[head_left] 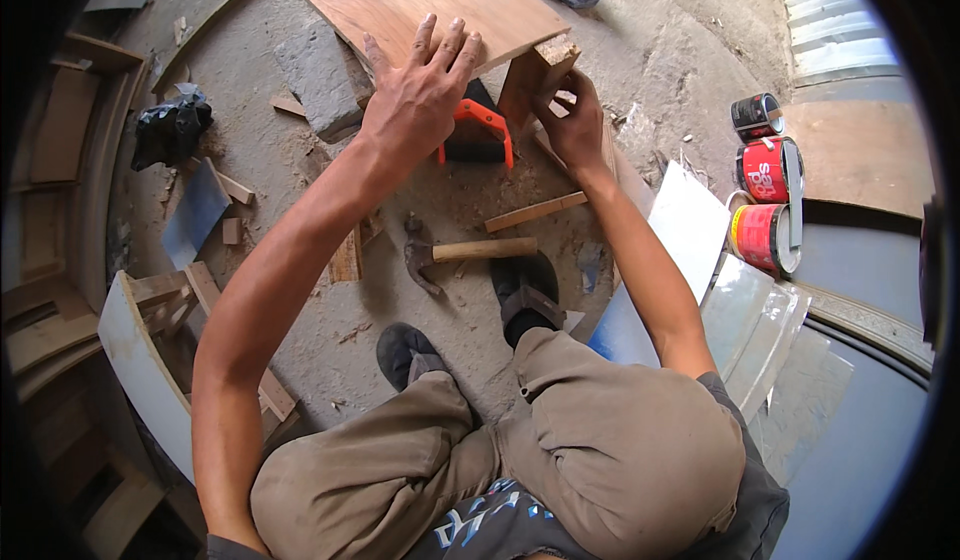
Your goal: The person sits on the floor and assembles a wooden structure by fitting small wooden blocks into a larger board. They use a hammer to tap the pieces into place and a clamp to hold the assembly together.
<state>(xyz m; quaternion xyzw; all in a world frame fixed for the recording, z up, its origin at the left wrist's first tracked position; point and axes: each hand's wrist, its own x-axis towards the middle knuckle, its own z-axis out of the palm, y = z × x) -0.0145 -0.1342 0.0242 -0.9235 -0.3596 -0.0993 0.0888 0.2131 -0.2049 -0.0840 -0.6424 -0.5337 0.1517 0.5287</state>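
Note:
My left hand (418,90) lies flat with fingers spread on a smooth reddish-brown wooden board (400,0). My right hand (575,130) is at the board's near right corner, its fingers and thumb curled against a rough wooden block (555,55) under that corner. Its palm side is partly hidden. Below the board's near edge, between my hands, shows the orange handle (483,112) of what looks like a handsaw; the rest is hidden. A claw hammer (470,250) with a wooden handle lies on the floor by my right shoe.
A grey stone block (320,80) stands left of the board. Several paint cans (765,170) stand at the right, beside white sheets (690,215). At the left are a black plastic bag (172,125) and a wooden frame (150,360). Wood offcuts (535,212) litter the concrete floor.

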